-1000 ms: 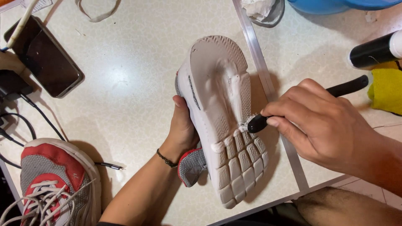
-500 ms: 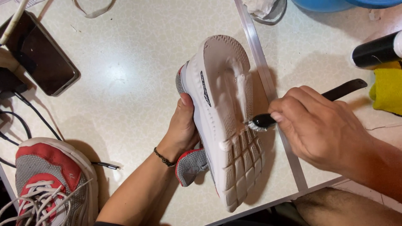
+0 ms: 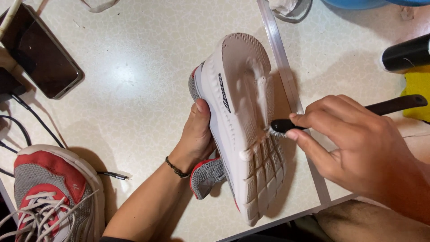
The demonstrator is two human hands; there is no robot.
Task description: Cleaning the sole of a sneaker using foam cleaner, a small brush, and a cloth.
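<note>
My left hand [image 3: 197, 136] grips a grey and red sneaker [image 3: 239, 121] from its side, holding it with the white grooved sole turned up. My right hand [image 3: 354, 143] holds a black-handled brush [image 3: 286, 125], its bristle head pressed against the middle of the sole. White foam lies along the sole's grooves near the brush head. A thin dark bracelet sits on my left wrist.
The second sneaker [image 3: 49, 192] with white laces lies at the lower left. A dark phone [image 3: 38, 54] and black cables [image 3: 22, 130] are at the upper left. A black cylinder [image 3: 405, 54] and a yellow cloth [image 3: 419, 94] sit at the right. A metal strip [image 3: 286, 80] crosses the white table.
The sneaker has tilted more onto its side in my left hand. The brush head has shifted slightly along the sole, spreading foam.
</note>
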